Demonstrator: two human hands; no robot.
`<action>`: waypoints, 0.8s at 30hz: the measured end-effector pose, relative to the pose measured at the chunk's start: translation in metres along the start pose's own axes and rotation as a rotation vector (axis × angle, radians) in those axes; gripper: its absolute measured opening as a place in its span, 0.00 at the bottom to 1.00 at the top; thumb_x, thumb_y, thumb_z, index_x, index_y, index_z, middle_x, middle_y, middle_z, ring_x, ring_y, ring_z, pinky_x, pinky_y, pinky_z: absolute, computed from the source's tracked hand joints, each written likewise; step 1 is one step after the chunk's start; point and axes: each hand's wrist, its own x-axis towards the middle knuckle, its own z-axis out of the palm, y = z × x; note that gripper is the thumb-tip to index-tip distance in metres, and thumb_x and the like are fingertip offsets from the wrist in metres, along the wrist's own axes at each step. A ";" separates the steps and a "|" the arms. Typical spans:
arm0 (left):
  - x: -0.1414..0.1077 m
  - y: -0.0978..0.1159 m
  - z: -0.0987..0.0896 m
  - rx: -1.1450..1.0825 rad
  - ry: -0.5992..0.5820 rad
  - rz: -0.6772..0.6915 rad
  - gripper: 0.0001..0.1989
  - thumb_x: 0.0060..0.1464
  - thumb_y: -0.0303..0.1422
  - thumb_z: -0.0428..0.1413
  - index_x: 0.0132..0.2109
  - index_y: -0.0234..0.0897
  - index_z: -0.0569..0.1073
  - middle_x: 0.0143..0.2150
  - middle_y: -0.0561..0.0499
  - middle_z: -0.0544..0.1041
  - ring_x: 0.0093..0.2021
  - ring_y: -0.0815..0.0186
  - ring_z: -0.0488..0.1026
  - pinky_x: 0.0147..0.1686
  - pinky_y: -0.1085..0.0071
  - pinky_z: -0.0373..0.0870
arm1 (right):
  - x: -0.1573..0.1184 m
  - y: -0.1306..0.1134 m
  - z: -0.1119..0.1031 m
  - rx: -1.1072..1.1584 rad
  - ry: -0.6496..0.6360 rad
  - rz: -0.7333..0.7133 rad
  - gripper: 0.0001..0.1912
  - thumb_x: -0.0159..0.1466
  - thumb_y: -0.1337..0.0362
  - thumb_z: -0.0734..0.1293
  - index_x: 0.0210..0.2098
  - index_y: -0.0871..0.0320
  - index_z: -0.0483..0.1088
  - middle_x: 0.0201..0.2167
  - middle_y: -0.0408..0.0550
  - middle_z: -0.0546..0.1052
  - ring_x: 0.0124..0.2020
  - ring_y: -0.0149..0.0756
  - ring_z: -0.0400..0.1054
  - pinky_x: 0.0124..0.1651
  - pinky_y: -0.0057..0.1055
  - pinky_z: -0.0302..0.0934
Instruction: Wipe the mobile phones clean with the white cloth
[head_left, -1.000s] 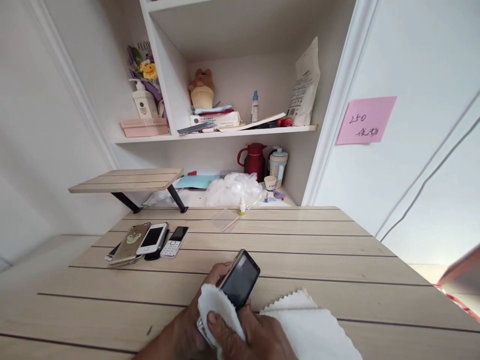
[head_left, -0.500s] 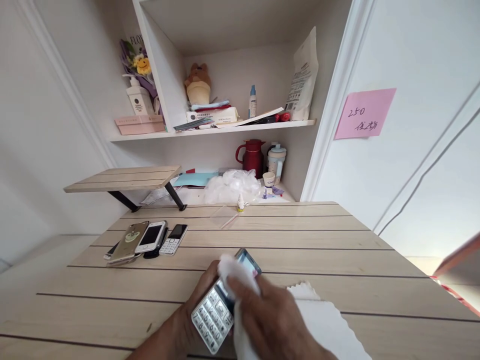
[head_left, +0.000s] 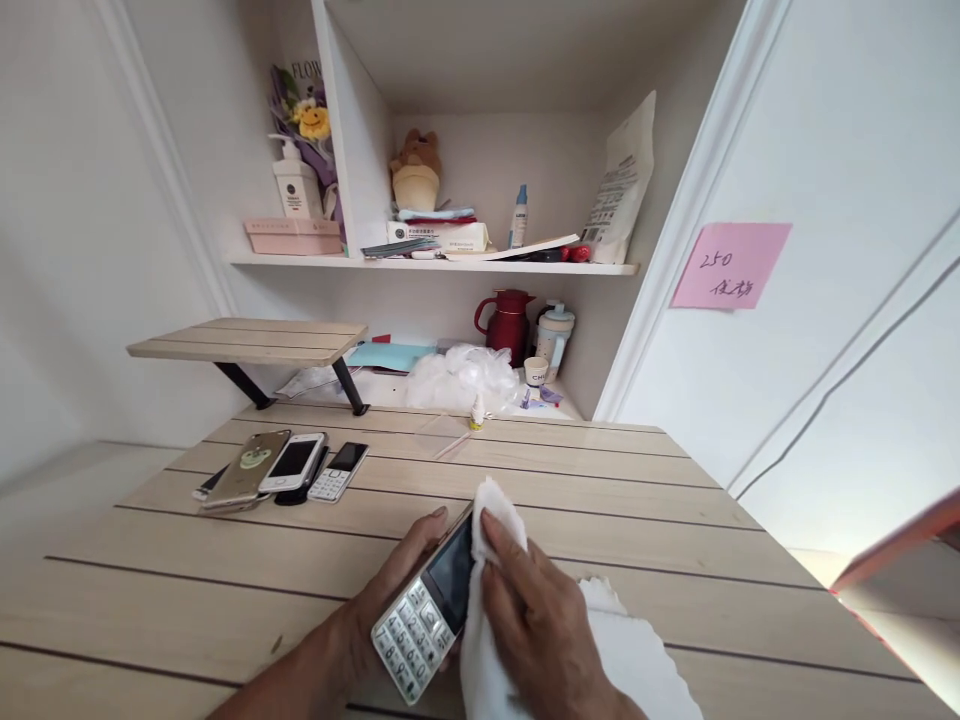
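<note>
My left hand (head_left: 375,610) is wrapped round a keypad phone (head_left: 416,635), holding it tilted above the table with its dark screen and silver keys facing up. My right hand (head_left: 544,620) pinches a white cloth (head_left: 484,640), pressed along the right edge of the phone near its screen. Part of the cloth hangs below my fingers. Another white sheet with a wavy edge (head_left: 637,650) lies on the table, partly behind my right hand.
Several phones lie at the left: a gold one (head_left: 247,470), a white one (head_left: 294,462) and a keypad one (head_left: 339,472). A raised wooden stand (head_left: 247,340) is behind them. A small bottle (head_left: 477,412) and clear bag (head_left: 439,435) sit at the table's back.
My right hand and the cloth have shifted from across the phone's screen to its right edge, uncovering the screen. The phone has moved slightly left, and the camera view has tilted.
</note>
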 end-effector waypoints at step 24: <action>0.009 -0.017 -0.003 -0.039 -0.077 -0.005 0.25 0.52 0.54 0.62 0.27 0.33 0.77 0.22 0.46 0.80 0.23 0.62 0.76 0.25 0.73 0.71 | -0.006 0.000 -0.002 0.054 -0.228 -0.104 0.27 0.74 0.65 0.58 0.71 0.55 0.59 0.33 0.51 0.78 0.26 0.35 0.75 0.29 0.28 0.73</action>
